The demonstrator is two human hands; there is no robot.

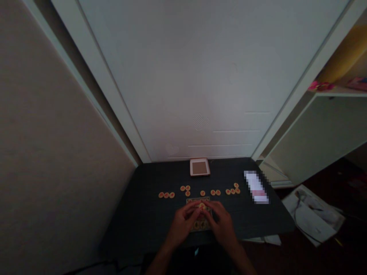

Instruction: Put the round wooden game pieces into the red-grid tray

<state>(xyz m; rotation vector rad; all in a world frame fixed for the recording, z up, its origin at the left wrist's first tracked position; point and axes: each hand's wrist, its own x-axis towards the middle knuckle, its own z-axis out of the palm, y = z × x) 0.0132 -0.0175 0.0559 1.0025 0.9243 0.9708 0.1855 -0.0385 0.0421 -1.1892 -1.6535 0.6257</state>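
Over a small board (190, 200) near the front of the dark table, my left hand (182, 219) and my right hand (222, 219) meet at the fingertips. Between them they pinch a round xiangqi piece (202, 206), pale with a red character on its face. Below my fingers, dark-marked xiangqi pieces (202, 224) show on the board; my hands cover much of the rest. Beyond the board lie more red-marked discs in a loose row: a line of three (166, 195), a cluster of three (187, 188), a single disc (202, 193), a pair (215, 192) and a group at right (233, 191).
A shallow open box (200, 167) stands at the back of the table (137, 214), against the white panel (183, 95). A blurred-out, phone-like item (256, 187) lies at the right. On the floor to the right is a white box with cables (312, 215).
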